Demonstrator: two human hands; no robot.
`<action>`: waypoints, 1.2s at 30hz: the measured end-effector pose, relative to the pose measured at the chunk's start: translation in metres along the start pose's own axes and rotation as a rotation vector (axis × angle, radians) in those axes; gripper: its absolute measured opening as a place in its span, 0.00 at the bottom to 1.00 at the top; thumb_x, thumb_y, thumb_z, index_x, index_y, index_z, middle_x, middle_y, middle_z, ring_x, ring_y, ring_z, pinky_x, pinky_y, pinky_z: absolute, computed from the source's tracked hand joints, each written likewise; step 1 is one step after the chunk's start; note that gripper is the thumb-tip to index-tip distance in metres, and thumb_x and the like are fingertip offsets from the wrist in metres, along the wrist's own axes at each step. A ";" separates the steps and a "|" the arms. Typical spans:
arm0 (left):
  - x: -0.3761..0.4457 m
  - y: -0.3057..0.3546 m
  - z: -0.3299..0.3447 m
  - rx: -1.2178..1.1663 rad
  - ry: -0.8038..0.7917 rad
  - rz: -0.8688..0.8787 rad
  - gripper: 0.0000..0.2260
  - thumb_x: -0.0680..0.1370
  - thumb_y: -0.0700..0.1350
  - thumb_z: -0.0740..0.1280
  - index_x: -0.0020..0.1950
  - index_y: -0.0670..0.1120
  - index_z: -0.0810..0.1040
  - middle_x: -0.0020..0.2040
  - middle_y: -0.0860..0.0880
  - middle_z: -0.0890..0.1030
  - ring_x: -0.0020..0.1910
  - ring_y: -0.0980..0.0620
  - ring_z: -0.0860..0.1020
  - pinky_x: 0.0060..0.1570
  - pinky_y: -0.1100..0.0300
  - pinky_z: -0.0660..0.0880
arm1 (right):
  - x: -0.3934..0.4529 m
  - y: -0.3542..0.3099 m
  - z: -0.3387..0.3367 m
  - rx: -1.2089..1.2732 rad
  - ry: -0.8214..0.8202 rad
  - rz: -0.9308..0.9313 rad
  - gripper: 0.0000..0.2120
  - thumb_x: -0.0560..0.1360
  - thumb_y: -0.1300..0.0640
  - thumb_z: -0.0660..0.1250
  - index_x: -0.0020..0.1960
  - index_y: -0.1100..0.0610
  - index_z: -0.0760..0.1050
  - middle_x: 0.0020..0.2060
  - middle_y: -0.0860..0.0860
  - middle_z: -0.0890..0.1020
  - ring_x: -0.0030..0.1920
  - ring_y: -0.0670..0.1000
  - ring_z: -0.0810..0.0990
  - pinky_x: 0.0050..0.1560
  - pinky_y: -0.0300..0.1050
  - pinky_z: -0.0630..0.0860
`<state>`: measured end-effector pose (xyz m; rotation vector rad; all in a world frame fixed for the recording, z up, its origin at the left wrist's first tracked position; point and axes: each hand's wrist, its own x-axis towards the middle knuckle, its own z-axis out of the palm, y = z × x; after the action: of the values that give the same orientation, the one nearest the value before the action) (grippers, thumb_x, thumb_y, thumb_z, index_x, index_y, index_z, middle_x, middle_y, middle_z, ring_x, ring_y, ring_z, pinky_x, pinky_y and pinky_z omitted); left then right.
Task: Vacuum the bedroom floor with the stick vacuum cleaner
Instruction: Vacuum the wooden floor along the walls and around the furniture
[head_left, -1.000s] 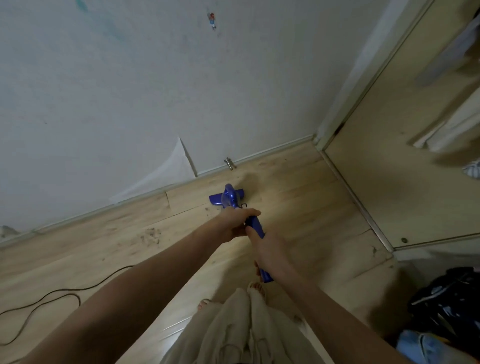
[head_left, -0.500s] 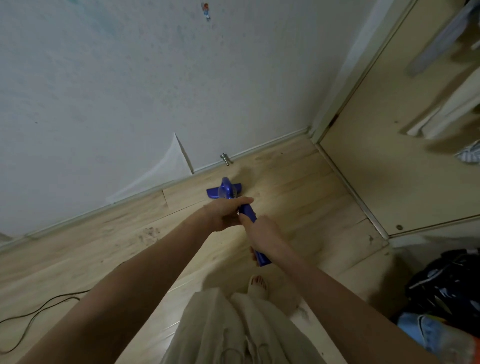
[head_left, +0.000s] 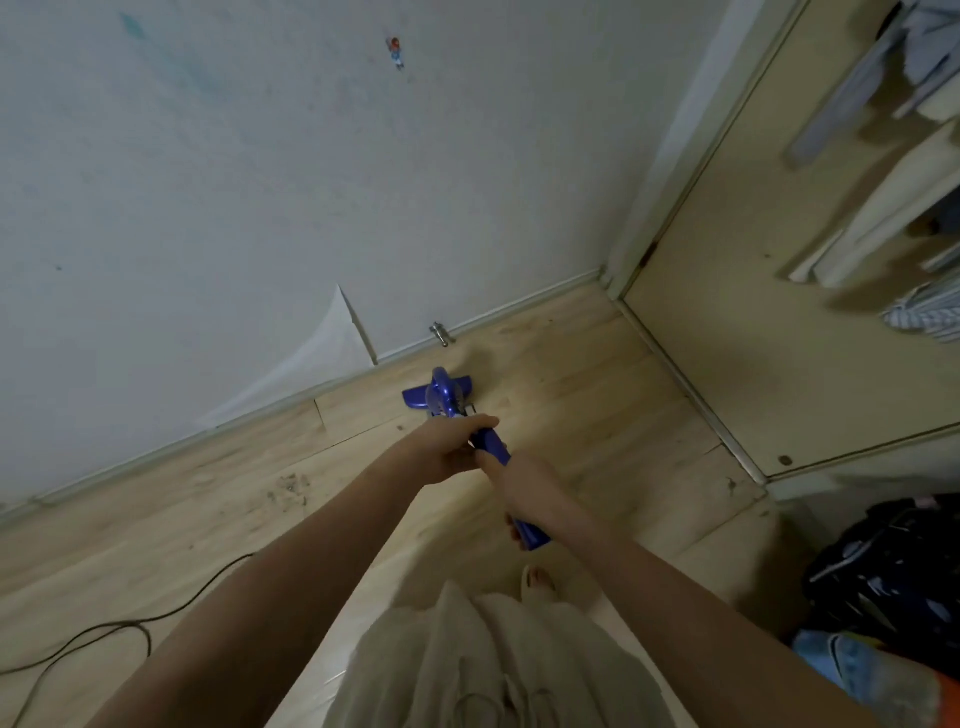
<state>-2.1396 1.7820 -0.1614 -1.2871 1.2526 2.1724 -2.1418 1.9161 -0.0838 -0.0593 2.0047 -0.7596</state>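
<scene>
I hold the blue stick vacuum cleaner (head_left: 447, 397) with both of my hands, out in front of me toward 12 o'clock. My left hand (head_left: 453, 448) is wrapped around the upper part of the handle, fingers curled over it. My right hand (head_left: 524, 491) grips the handle lower down, nearer my body at 5 o'clock from the left hand, and the end of the blue handle sticks out just below that hand. The 2 hands sit just beside each other on the handle.

The vacuum's floor head (head_left: 418, 400) rests on the wooden floor (head_left: 597, 395) beyond my left hand, at 12 o'clock from it, near the skirting of the white wall (head_left: 260, 182). A small metal doorstop (head_left: 440, 332) stands near the head, at 12 o'clock from it. A patch of dust (head_left: 288, 491) lies on the floor at 9 o'clock from my hands. A black cord (head_left: 104, 631) trails across the floor at 8 o'clock.
</scene>
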 end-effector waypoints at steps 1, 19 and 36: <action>0.001 0.002 0.001 -0.015 -0.007 0.011 0.22 0.73 0.40 0.73 0.64 0.37 0.69 0.55 0.37 0.79 0.52 0.43 0.81 0.50 0.51 0.80 | 0.002 -0.004 -0.006 -0.004 -0.010 -0.013 0.15 0.82 0.44 0.56 0.55 0.57 0.67 0.37 0.53 0.75 0.30 0.48 0.75 0.27 0.40 0.72; 0.061 0.053 0.119 -0.220 0.257 0.081 0.15 0.78 0.40 0.67 0.60 0.34 0.69 0.44 0.40 0.77 0.39 0.47 0.79 0.37 0.56 0.80 | 0.107 0.006 -0.130 -0.169 -0.129 -0.137 0.19 0.81 0.42 0.56 0.50 0.58 0.68 0.37 0.54 0.76 0.28 0.51 0.75 0.21 0.39 0.70; 0.055 0.066 0.089 -0.225 0.243 0.101 0.22 0.76 0.45 0.70 0.63 0.33 0.71 0.50 0.40 0.79 0.42 0.49 0.81 0.36 0.59 0.79 | 0.118 -0.017 -0.107 -0.122 -0.146 -0.208 0.14 0.81 0.45 0.57 0.50 0.56 0.70 0.37 0.52 0.77 0.36 0.53 0.79 0.45 0.53 0.81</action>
<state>-2.2602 1.8090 -0.1541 -1.6532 1.2086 2.3381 -2.2964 1.9147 -0.1283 -0.3889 1.9225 -0.7394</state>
